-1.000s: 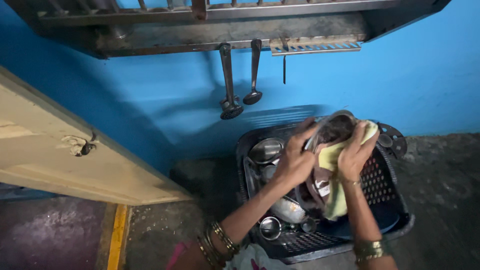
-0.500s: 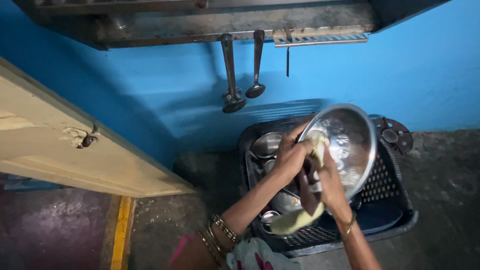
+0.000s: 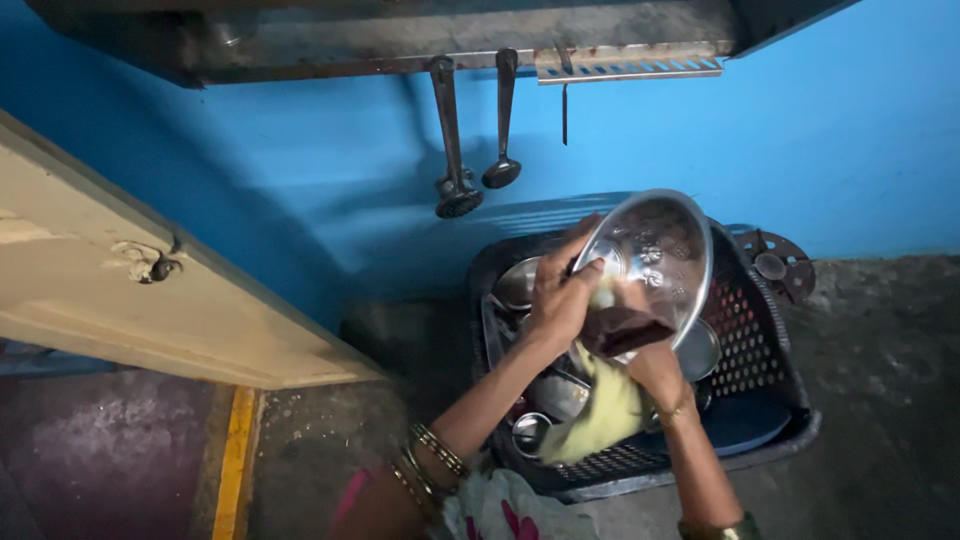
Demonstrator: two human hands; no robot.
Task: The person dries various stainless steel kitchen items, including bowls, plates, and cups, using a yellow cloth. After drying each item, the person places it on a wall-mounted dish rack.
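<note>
A shiny steel bowl [image 3: 660, 255] is held tilted above a dark plastic basket [image 3: 770, 400], its inside facing me. My left hand [image 3: 560, 295] grips the bowl's left rim. My right hand [image 3: 650, 355] is under the bowl's lower edge with a yellow cloth [image 3: 600, 415] bunched in it, the cloth pressed to the bowl and hanging down over the basket. Several bangles ring my left wrist [image 3: 430, 465].
The basket holds several steel vessels [image 3: 520, 285] and small cups [image 3: 530, 430]. Two ladles [image 3: 455, 195] hang from a metal rack [image 3: 620, 65] on the blue wall. A cream wooden door [image 3: 150, 290] stands open at left. A round burner part [image 3: 775, 262] lies behind the basket.
The bowl has turned from back-facing to open side toward me and lifted slightly. My right hand with the cloth moved from the bowl's outside down to its lower edge.
</note>
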